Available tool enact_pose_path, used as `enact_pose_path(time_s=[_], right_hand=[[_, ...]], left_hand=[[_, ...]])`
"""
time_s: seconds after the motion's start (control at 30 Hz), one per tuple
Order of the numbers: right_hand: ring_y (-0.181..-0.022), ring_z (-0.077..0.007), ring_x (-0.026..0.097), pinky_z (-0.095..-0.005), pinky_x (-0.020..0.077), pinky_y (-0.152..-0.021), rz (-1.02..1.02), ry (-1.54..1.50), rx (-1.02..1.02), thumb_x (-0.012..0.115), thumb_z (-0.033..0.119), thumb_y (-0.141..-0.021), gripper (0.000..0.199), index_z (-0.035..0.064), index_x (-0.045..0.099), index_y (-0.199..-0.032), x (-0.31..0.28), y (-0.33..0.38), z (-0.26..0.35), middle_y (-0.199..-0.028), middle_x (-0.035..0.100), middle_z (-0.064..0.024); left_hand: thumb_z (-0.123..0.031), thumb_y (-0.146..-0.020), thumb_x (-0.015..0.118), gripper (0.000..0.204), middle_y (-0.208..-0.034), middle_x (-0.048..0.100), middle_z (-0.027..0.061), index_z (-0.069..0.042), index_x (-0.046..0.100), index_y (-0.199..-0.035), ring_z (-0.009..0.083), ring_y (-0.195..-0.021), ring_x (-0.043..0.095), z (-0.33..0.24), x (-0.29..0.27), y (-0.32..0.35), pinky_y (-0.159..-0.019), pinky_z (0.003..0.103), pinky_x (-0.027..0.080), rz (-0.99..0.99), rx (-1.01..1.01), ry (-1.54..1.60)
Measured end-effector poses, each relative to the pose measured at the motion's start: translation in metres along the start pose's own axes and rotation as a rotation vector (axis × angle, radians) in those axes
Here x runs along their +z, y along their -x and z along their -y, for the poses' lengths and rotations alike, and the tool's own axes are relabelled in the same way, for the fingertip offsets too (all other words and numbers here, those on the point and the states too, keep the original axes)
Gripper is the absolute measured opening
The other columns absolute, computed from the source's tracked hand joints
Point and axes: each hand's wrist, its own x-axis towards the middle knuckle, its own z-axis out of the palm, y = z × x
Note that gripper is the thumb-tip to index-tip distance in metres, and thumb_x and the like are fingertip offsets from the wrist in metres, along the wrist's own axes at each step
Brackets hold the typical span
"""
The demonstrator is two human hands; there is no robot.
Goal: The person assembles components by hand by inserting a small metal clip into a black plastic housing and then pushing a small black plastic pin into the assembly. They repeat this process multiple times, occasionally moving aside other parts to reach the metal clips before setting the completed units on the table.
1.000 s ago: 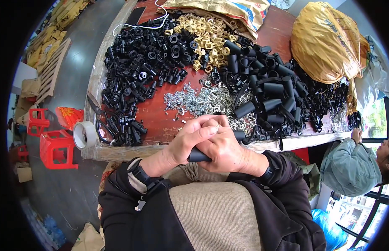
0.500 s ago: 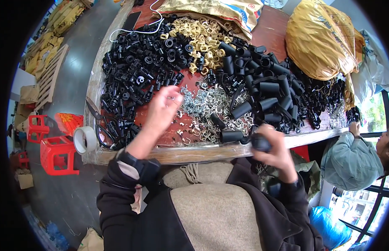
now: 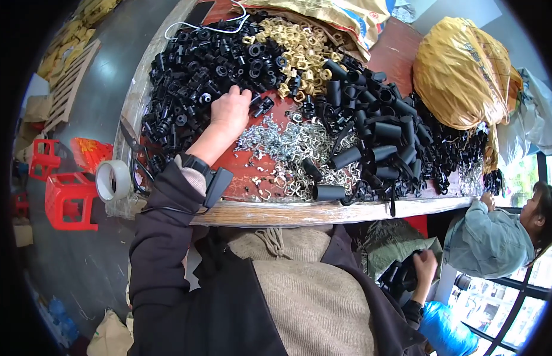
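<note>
My left hand [image 3: 230, 111] reaches to the near edge of a heap of black plastic fittings [image 3: 196, 74], its fingers bent down among them. What lies under those fingertips is hidden. Low on the right, my right hand [image 3: 426, 266] is at the mouth of a green woven sack [image 3: 387, 242] that holds black parts [image 3: 399, 282]. Its fingers are curled beside a black part, and I cannot see whether they grip it. Between the heaps lie small silvery metal clips [image 3: 294, 148], with black tubes [image 3: 383, 130] to their right.
Yellow-gold clamps [image 3: 300, 53] are heaped at the back. Scissors [image 3: 131, 137] and a tape roll [image 3: 113, 180] sit at the left table edge, red stools [image 3: 71, 202] beyond. A bulging yellow sack [image 3: 460, 74] stands right, near another person [image 3: 489, 237] at the table.
My left hand has moved up to the black fittings. My right hand, which held a black round part above the table edge, has gone down and right to the sack.
</note>
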Motion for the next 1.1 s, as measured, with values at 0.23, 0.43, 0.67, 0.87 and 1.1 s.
enact_pose_path(time_s=[0.23,0.43,0.67,0.87,1.1], right_hand=[[-0.061,-0.0187,0.052,-0.0263,0.0411,-0.058,0.001,-0.521,-0.616,0.057,-0.003,-0.066,0.016,0.0000,0.055,-0.082,-0.024,-0.047,0.236,-0.070,0.054,-0.0087],[-0.071,-0.0218,0.050,-0.0340,0.0371,-0.066,0.095,-0.267,-1.365,0.058,0.009,-0.066,0.018,0.0084,0.055,-0.084,0.041,-0.039,0.381,-0.074,0.051,-0.0058],[-0.067,-0.0203,0.048,-0.0327,0.0333,-0.063,0.022,-0.081,-1.415,0.052,0.014,-0.069,0.007,0.0098,0.050,-0.075,0.079,-0.035,0.417,-0.069,0.046,-0.0039],[-0.068,-0.0189,0.049,-0.0335,0.0346,-0.063,0.068,0.011,-1.420,0.049,0.012,-0.067,0.005,0.0094,0.048,-0.070,0.075,-0.032,0.423,-0.070,0.047,-0.0037],[-0.066,-0.0215,0.049,-0.0330,0.0347,-0.063,0.124,-0.108,-1.460,0.050,0.010,-0.069,0.004,0.0085,0.047,-0.071,0.074,-0.036,0.424,-0.069,0.045,-0.0053]], left_hand=[[-0.010,-0.070,0.056,0.012,-0.075,0.048,0.0105,-0.006,0.051,-0.080,0.0283,-0.068,0.054,0.011,-0.003,0.015,-0.056,0.037,0.044,-0.004,0.026,-0.028],[-0.006,-0.069,0.056,0.013,-0.072,0.050,0.0099,-0.007,0.057,-0.082,0.0262,-0.066,0.054,0.018,-0.053,0.050,-0.059,0.035,0.044,-0.103,0.101,0.457],[-0.004,-0.072,0.053,0.015,-0.072,0.050,0.0073,-0.005,0.059,-0.085,0.0218,-0.068,0.052,0.023,-0.084,0.094,-0.062,0.030,0.041,0.496,0.337,0.803],[-0.012,-0.079,0.051,0.018,-0.080,0.052,0.0080,-0.004,0.056,-0.094,0.0195,-0.073,0.053,-0.024,-0.063,0.124,-0.067,0.029,0.042,1.256,0.281,1.409],[-0.022,-0.079,0.053,0.030,-0.082,0.048,0.0077,-0.006,0.050,-0.104,0.0180,-0.071,0.049,-0.047,-0.049,0.134,-0.064,0.029,0.040,0.843,0.577,1.322]])
